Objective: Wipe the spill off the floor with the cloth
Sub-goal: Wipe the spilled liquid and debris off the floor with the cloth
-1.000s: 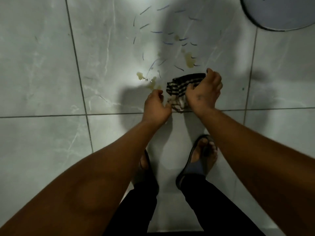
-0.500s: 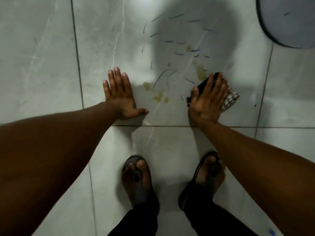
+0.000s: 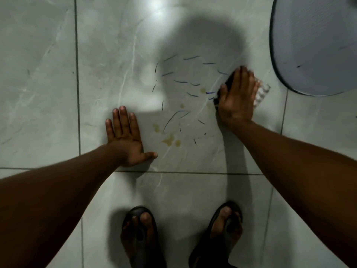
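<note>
Yellowish spill drops [image 3: 170,141] lie on the pale tiled floor [image 3: 48,93], with smaller drops further up among short dark pen-like marks [image 3: 181,82]. My right hand [image 3: 236,99] presses flat on a striped cloth [image 3: 261,93] at the right edge of the marks; most of the cloth is hidden under the palm. My left hand [image 3: 125,138] rests flat on the floor with fingers spread, left of the spill, holding nothing.
A round grey object [image 3: 316,45] lies at the top right, close to the cloth. My two feet in dark sandals [image 3: 141,236] stand at the bottom centre. Dark grout lines cross the floor below both hands.
My left hand let go of the cloth and went flat on the floor to the left. My right hand slid the cloth up and right across the spill; one yellow patch there is gone.
</note>
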